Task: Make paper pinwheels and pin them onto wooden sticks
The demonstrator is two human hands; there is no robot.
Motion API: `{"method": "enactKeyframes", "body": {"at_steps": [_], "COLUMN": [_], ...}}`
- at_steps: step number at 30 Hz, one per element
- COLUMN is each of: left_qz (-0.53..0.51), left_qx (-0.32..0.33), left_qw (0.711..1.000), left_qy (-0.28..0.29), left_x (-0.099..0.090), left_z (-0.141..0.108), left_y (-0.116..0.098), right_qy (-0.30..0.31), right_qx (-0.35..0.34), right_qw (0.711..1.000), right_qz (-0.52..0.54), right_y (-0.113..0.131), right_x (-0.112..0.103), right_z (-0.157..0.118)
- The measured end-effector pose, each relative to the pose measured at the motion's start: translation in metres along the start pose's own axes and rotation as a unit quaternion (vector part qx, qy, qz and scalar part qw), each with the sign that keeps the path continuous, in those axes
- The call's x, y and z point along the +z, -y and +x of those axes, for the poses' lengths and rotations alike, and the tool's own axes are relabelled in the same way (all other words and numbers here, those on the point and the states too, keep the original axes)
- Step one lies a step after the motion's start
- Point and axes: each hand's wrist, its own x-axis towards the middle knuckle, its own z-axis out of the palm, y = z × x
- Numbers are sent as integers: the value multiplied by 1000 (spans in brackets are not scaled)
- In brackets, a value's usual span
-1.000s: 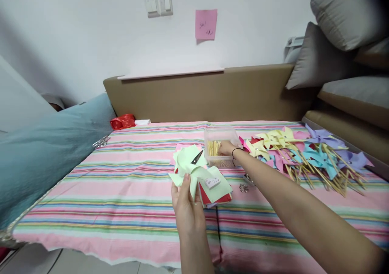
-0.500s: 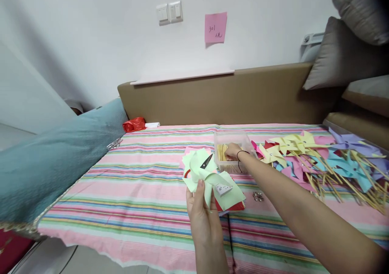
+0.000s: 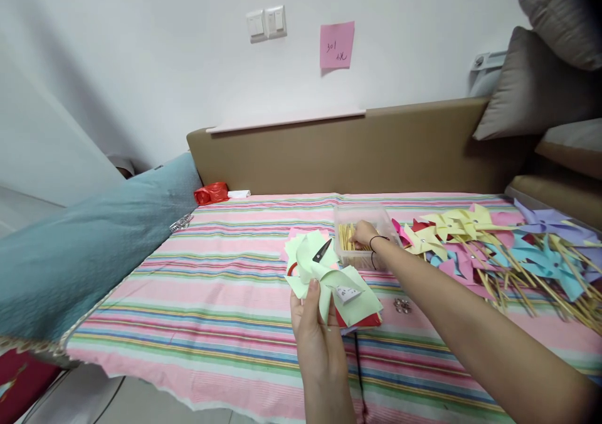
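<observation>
A light green paper pinwheel [image 3: 314, 280] is pinched between the thumb and fingers of my left hand [image 3: 316, 330], over a stack of coloured paper [image 3: 364, 308]. Scissors [image 3: 322, 250] with a red handle lie on green sheets just behind it. My right hand [image 3: 365, 234] reaches inside a clear plastic box [image 3: 371, 212] of thin wooden sticks [image 3: 347, 236]. Its fingers are bent down among the sticks, and what they hold, if anything, is hidden. A black band circles the right wrist.
Finished pinwheels [image 3: 470, 242] on sticks are heaped at the right. Small metal pieces [image 3: 402, 305] lie near my right forearm. A red plastic bundle [image 3: 211, 193] and clips [image 3: 181, 222] sit at the left. Behind the striped cloth [image 3: 211, 286] rises a brown backrest [image 3: 329, 154].
The whole view has shifted slightly. My right hand is still in the box, its fingers a little moved among the sticks. My left hand keeps hold of the green pinwheel.
</observation>
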Motion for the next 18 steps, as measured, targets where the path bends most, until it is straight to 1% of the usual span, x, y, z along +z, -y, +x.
{"method": "enactKeyframes", "body": {"at_steps": [3, 6, 10, 12, 14, 16, 18], "left_qz": [-8, -16, -20, -20, -12, 5, 23], "left_qx": [-8, -9, -10, -10, -9, -9, -8], "left_qw": [1000, 1000, 1000, 999, 998, 995, 991], "left_qy": [-8, 0, 19, 28, 53, 94, 135], "left_x": [3, 5, 5, 5, 4, 4, 4], "left_z": [-2, -3, -2, -1, -1, 0, -1], "left_y": [-2, -3, -4, -5, -5, -6, -5], "right_qy": [-9, -24, -56, -73, -90, -103, -116], "right_qx": [2, -4, -39, -73, -116, -164, -201], "right_qw": [1000, 998, 988, 975, 956, 933, 915], "right_qz": [24, 58, 141, 198, 255, 302, 330], "right_y": [0, 3, 10, 14, 15, 10, 0], "right_x": [-2, -6, -20, -29, -37, -42, -42], "right_z": [0, -5, -24, -42, -68, -101, -139]}}
